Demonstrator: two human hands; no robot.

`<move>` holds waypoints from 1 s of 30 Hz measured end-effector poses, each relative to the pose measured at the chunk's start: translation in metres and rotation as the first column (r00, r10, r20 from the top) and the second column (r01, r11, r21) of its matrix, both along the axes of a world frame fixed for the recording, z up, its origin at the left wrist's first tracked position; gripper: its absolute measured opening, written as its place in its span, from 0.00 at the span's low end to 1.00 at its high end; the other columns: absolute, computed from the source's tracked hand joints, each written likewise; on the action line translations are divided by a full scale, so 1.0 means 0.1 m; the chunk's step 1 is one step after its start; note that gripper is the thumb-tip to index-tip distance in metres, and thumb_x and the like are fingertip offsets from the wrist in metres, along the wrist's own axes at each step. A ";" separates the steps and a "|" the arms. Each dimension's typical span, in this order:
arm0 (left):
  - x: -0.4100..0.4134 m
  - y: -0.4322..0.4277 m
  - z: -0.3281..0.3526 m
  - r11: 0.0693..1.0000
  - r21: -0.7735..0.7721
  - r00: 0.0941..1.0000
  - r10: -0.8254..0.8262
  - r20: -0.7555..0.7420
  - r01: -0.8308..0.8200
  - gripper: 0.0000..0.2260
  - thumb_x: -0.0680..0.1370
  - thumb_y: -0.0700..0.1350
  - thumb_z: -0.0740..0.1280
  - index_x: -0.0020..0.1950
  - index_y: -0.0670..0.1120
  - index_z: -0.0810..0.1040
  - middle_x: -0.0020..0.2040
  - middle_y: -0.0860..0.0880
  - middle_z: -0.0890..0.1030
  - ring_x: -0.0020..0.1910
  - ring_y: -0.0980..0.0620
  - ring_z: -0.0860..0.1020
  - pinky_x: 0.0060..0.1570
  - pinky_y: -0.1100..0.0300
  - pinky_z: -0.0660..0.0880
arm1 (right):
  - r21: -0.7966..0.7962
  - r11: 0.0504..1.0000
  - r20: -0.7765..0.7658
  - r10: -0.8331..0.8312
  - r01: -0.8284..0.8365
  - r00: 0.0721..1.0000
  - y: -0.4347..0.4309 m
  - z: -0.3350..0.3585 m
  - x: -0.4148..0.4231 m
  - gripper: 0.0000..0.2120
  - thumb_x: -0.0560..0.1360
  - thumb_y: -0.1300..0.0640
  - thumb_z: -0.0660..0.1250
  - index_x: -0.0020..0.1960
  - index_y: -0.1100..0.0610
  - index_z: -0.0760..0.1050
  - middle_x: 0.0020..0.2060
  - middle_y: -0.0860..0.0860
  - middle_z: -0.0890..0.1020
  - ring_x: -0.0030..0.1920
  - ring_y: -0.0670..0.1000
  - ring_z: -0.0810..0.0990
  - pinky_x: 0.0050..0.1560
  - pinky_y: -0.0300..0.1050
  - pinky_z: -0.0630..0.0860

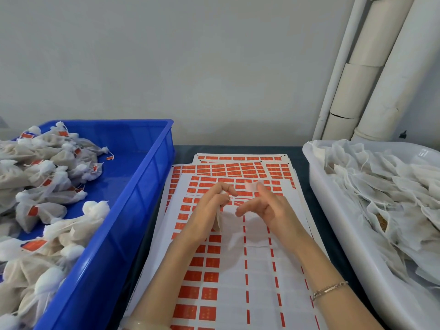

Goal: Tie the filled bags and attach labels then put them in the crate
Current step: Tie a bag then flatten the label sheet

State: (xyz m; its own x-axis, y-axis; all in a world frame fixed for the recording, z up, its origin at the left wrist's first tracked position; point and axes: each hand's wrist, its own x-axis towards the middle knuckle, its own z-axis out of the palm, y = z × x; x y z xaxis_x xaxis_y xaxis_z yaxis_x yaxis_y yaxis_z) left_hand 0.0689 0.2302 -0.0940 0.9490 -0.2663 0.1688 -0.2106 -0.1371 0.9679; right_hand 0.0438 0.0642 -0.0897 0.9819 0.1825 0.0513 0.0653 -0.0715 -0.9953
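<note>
Over the label sheets [214,277] at mid-tabletop [238,150], I see the left hand [209,210], its grip curled round the neck of a filled bag [220,222] hanging just above the sheets. The right hand [269,210] has its grip pinched on a pale scrap [251,185] too blurred to name. The blue crate [133,186] of tied bags [47,182] sits to the left.
</note>
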 end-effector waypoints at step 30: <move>-0.12 -0.15 0.01 0.976 0.214 0.969 -0.026 0.247 -0.028 0.10 0.75 0.45 0.72 0.42 0.61 0.78 0.39 0.62 0.80 0.44 0.62 0.76 0.40 0.73 0.74 | -0.129 0.960 0.084 -0.239 0.248 0.967 -0.15 -0.14 0.14 0.03 0.71 0.52 0.73 0.45 0.49 0.82 0.39 0.39 0.84 0.43 0.39 0.82 0.35 0.30 0.76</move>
State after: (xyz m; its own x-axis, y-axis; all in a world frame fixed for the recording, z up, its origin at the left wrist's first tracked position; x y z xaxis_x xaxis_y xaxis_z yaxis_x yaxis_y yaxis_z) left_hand 0.0567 0.2155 -0.0929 0.8850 -0.3209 0.3372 -0.4392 -0.3356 0.8333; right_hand 0.0581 0.0496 -0.1038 0.9926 -0.0517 0.1096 0.0950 -0.2290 -0.9688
